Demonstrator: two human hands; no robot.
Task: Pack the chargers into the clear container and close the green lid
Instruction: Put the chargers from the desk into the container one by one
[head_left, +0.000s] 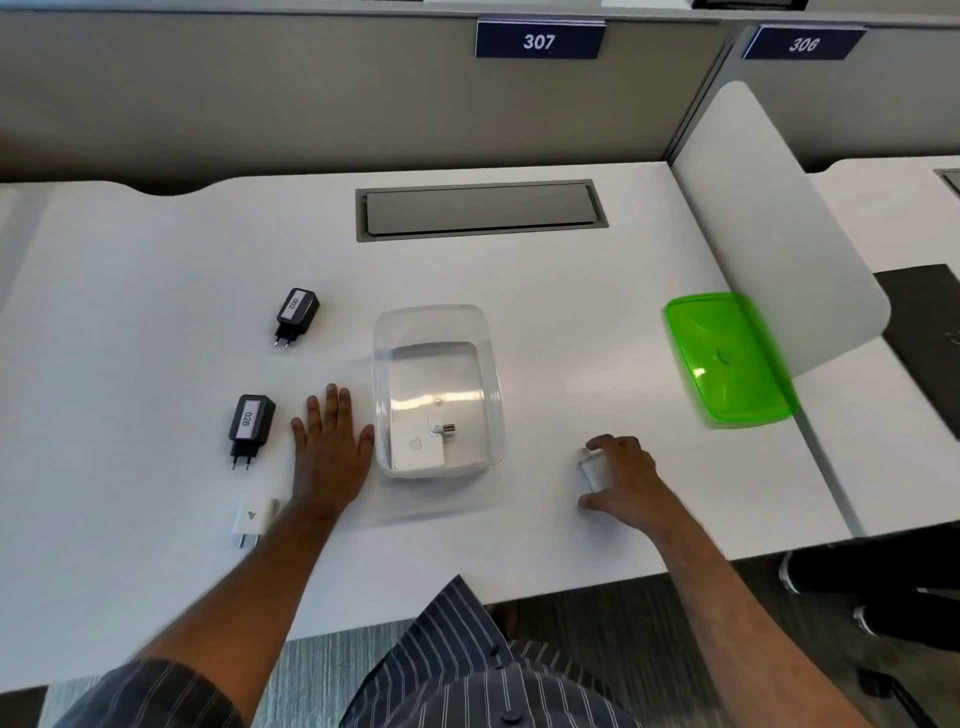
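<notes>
Clear container (437, 387) sits mid-frame on the counter (571, 291), one white charger (418, 451) already inside. Left hand (332, 441) lies flat and released beside its left wall, apparently steadying it. Right hand (621, 475) closes around a small white charger (592, 470), lower right. Three chargers wait at left; green lid (727, 358) lies aside at right, keeping the opening free.

Bright, even overhead light washes the white table (571, 291), leaving only faint shadows. Glare glints on the clear container (439, 389) floor and the green lid (727, 358), whose edges smear with motion blur. Wide-angle distortion bends the frame's edges.
</notes>
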